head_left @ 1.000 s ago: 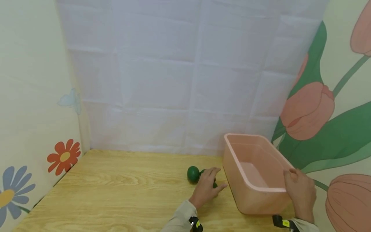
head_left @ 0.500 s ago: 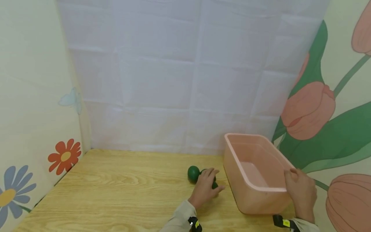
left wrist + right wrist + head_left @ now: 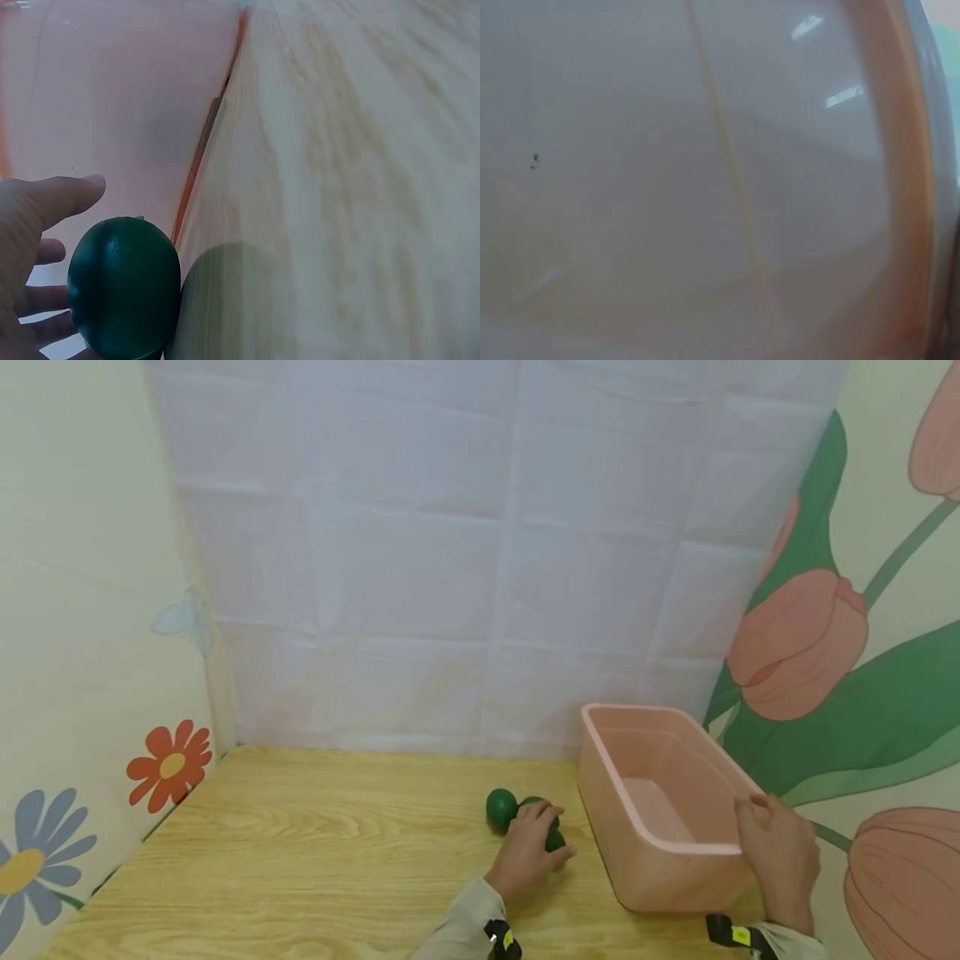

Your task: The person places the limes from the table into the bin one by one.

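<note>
Green fruits [image 3: 501, 810] on wood-grain table [image 3: 322, 843], flowered walls [image 3: 82, 568]

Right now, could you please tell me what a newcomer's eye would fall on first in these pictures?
Probably the large pink bin at the right of the wood-grain table, its near right corner gripped by the right hand. Next, perhaps, the dark green rounded objects left of it, by the left hand. Printed pink tulips stand out at far right.

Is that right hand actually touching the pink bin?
Touching: the head view shows the right hand gripping the pink bin at its near right corner.
</note>
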The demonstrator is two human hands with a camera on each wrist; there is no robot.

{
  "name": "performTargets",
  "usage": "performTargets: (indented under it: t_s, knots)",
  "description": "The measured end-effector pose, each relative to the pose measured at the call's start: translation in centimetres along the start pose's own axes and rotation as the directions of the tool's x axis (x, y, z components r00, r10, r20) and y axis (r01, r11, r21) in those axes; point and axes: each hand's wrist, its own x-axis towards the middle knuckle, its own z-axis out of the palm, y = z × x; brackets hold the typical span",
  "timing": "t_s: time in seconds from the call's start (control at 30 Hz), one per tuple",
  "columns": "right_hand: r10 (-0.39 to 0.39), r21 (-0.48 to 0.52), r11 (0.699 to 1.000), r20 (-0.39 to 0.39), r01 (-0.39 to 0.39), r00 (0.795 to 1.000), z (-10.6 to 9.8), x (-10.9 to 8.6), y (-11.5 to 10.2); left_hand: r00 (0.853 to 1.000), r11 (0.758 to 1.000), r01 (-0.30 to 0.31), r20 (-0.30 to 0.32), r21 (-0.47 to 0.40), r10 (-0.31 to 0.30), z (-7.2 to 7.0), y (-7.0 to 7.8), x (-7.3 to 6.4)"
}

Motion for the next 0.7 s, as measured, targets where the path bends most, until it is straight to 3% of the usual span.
performTargets:
  t_s: [0.33,0.7]
  knots:
    - [0.012,-0.007,1.0,0.026,-0.011,1.0,0.17,0.01,0.21,0.998,0.999,0.038,0.048,0.013,-0.038,0.09,-0.4,-0.56]
    - [0.005,0.002,1.0,0.004,-0.005,1.0,0.04,0.18,0.27,0.987,0.995,-0.042,0.159,0.088,0.028,-0.71,-0.16,-0.36]
